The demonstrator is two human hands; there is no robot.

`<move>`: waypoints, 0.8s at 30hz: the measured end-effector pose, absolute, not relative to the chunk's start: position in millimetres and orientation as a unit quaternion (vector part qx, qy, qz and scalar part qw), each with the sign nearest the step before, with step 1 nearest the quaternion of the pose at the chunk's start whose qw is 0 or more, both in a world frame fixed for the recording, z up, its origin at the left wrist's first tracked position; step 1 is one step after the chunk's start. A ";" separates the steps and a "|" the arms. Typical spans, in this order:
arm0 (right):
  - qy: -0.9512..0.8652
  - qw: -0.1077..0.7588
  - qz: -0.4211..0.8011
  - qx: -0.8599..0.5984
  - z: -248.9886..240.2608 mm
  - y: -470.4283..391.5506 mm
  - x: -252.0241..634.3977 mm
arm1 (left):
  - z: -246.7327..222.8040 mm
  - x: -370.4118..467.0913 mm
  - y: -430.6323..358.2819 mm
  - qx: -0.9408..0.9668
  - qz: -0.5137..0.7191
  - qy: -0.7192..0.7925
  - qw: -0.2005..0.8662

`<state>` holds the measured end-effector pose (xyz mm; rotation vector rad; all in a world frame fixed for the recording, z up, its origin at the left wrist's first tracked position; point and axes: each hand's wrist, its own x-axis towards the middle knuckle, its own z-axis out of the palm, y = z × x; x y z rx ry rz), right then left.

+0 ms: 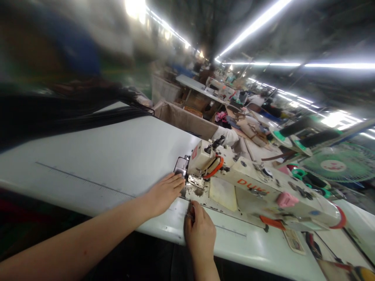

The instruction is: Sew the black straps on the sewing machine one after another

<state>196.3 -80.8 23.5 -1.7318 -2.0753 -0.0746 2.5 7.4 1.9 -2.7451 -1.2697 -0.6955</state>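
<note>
My left hand (166, 194) lies flat on the pale table (140, 144), fingers stretched toward the needle area of a white sewing machine (249, 187). Its fingertips touch the lower edge of a small dark, shiny rectangular piece (181, 165) beside the machine head. Just below the metal plate (195, 181), my right hand (201, 230) is closed at the table's front edge, thumb and fingers bent around something dark that I cannot make out. Dark material (181, 259) hangs below that edge, by the right wrist.
A ruler strip (84, 179) runs along the table. Long black strips (117, 116) lie at the back left. Behind the table stands a fabric-lined bin (184, 119). Thread cones (316, 134) and a green fan (334, 164) are at the right. A pink block (287, 199) sits on the machine.
</note>
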 end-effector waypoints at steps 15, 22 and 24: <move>-0.747 0.211 -0.044 -0.629 22.5 -81.5 194.7 | 6.2 1.9 19.7 -0.883 -0.205 -0.421 -0.015; -0.745 0.207 -0.040 -0.633 21.0 -82.4 195.5 | 5.1 -0.4 26.0 -0.893 -0.212 -0.397 -0.016; -0.743 0.205 -0.038 -0.636 20.3 -82.7 195.6 | 7.0 -1.8 25.9 -0.894 -0.209 -0.396 -0.017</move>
